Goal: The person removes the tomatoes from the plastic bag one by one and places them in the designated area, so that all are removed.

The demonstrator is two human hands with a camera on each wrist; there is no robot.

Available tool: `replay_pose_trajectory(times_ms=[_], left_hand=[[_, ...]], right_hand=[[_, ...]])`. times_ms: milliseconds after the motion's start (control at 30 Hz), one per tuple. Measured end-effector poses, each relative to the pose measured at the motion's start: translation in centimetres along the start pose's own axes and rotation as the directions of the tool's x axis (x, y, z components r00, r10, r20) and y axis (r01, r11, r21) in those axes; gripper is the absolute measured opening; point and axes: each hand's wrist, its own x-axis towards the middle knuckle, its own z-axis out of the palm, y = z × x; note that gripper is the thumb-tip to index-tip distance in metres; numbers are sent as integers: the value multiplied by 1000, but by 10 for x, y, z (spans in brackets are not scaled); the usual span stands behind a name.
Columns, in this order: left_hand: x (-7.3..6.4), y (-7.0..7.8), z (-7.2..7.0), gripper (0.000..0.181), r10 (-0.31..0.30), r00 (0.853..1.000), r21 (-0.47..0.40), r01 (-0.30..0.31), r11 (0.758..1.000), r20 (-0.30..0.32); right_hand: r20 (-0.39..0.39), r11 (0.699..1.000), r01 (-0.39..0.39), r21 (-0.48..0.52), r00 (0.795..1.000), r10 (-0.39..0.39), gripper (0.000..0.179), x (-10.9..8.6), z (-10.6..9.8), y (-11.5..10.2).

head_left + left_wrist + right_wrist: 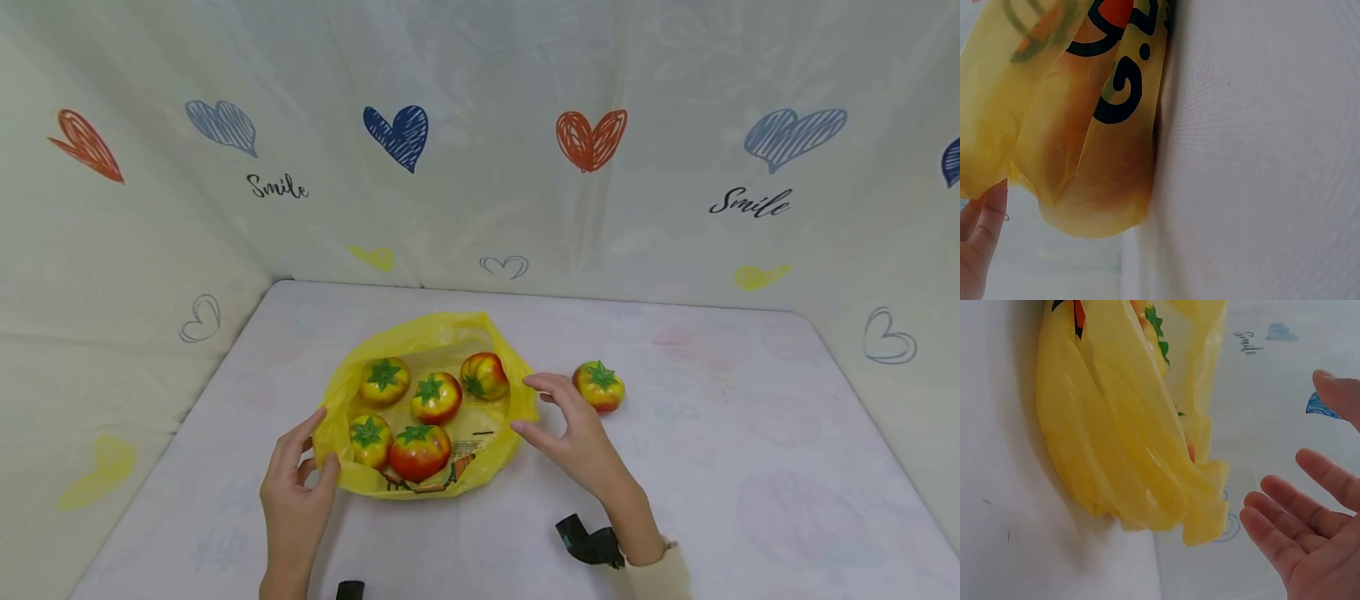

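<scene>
A yellow plastic bag [480, 483] lies on the table with its mouth spread wide. Several red-and-yellow tomatoes [437, 398] with green leafy tops sit inside it. Another tomato [600, 387] is on the table to the right of the bag. My left hand [296, 479] holds the bag's left rim, with thumb and fingers at its edge; in the left wrist view, fingertips [997, 194] meet a fold in the plastic. Beside the right rim is my right hand [573, 433], fingers spread. The right wrist view shows its fingers [1279, 547] apart from the bag.
A white patterned table [750, 467] extends around the bag. Behind it hangs a pale curtain [495, 200] printed with hearts and the word Smile. A black device [588, 542] is strapped at the right wrist, and part of another black device [350, 590] shows near the left.
</scene>
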Motion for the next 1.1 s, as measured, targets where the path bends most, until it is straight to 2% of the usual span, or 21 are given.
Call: replay_pose_trajectory(times_ms=[200, 400, 533, 833, 933, 1100], left_hand=[[0, 0, 0, 55, 20, 1000, 1, -20, 1000, -7], [0, 0, 0, 55, 16, 1000, 8, -16, 1000, -2], [0, 0, 0, 55, 21, 1000, 11, -21, 1000, -6], [0, 0, 1, 55, 44, 999, -4, -44, 999, -10], [-1, 1, 1, 55, 28, 1000, 2, -28, 1000, -10], [-1, 3, 0, 55, -5, 1000, 16, 5, 1000, -2]], right_hand=[[51, 999, 23, 39, 998, -25, 54, 0, 15, -4], [84, 998, -24, 51, 996, 19, 57, 0, 30, -10], [104, 998, -20, 64, 994, 13, 56, 0, 39, -10], [198, 991, -68, 111, 979, 45, 59, 0, 58, -14], [228, 990, -81, 111, 972, 54, 62, 1, 65, -17], [269, 987, -138, 87, 957, 110, 64, 4, 74, -21]])
